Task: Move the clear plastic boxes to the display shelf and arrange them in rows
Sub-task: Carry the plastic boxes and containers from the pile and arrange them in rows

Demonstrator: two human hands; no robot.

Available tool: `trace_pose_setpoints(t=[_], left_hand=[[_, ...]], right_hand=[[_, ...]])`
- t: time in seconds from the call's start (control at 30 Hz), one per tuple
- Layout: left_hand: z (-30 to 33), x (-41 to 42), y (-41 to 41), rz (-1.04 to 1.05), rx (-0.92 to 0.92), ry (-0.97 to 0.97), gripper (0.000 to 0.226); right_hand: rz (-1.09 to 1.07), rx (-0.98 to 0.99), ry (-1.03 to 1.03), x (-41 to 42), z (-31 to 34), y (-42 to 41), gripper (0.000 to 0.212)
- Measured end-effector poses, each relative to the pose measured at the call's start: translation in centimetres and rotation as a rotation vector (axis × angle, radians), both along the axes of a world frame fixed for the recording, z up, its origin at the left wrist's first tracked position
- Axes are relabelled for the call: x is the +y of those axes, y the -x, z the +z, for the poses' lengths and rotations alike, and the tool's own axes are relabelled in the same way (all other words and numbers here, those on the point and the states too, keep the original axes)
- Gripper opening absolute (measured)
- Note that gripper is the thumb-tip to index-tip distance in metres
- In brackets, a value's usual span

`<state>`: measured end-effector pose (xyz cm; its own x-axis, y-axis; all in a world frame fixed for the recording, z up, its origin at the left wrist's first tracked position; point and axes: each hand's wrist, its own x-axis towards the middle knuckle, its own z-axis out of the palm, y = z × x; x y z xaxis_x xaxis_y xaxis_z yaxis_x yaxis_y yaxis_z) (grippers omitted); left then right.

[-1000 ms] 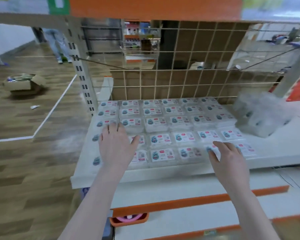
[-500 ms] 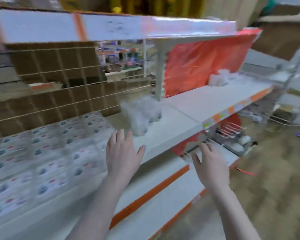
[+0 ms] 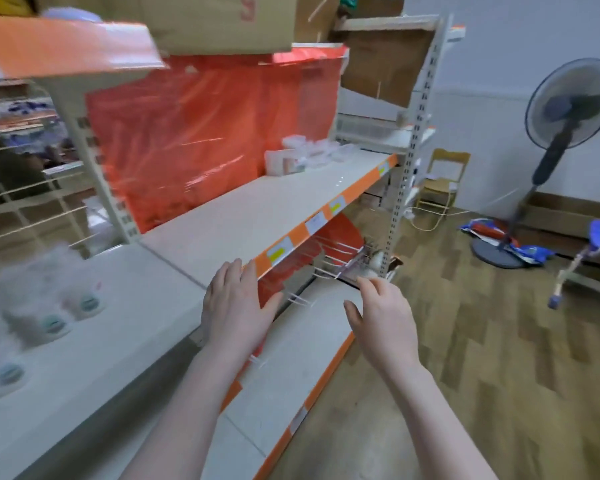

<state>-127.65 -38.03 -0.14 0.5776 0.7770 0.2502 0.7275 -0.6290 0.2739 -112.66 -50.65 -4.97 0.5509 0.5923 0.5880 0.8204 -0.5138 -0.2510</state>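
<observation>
Both my hands reach forward at the bottom centre of the frame, and neither holds anything. My left hand (image 3: 238, 306) is flat with the fingers straight and close together, palm down, over the front edge of the white display shelf (image 3: 257, 216), which runs from lower left up to the centre right and has an orange strip with yellow and white price labels. My right hand (image 3: 383, 323) is just to the right of it, over the lower shelf, fingers relaxed and slightly spread, the thumb out to the left.

The clear plastic boxes (image 3: 45, 306) lie at the left edge of the frame on the neighbouring white shelf; they are blurred, with round teal labels showing. More clear containers (image 3: 309, 154) sit in a small heap at the far end of the display shelf, upper centre, against a red-orange plastic sheet (image 3: 205, 133) that covers the back of the shelving.

A cardboard box (image 3: 229, 22) sits on the top shelf, upper centre. At the right, a standing fan (image 3: 568, 109) stands on the wooden floor (image 3: 482, 358), with a yellow folding chair (image 3: 442, 181) behind the shelf post.
</observation>
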Motion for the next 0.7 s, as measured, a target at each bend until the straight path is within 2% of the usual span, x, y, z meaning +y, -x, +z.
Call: trace_pose_setpoints(t=[0.2, 0.43, 0.7], left_hand=[[-2.2, 5.7, -11.4, -0.044, 0.004, 0.003, 0.068], [-2.5, 14.6, -24.8, -0.074, -0.006, 0.016, 0.068], [-2.0, 22.2, -34.0, -0.003, 0.048, 0.021, 0.07]], right_hand=[[-0.076, -0.033, 0.015, 4.3, -1.7, -10.8, 0.034], [-0.087, -0.035, 0.021, 13.2, -1.2, -24.3, 0.037], [-0.016, -0.006, 0.06, 22.4, -0.4, -35.0, 0.035]])
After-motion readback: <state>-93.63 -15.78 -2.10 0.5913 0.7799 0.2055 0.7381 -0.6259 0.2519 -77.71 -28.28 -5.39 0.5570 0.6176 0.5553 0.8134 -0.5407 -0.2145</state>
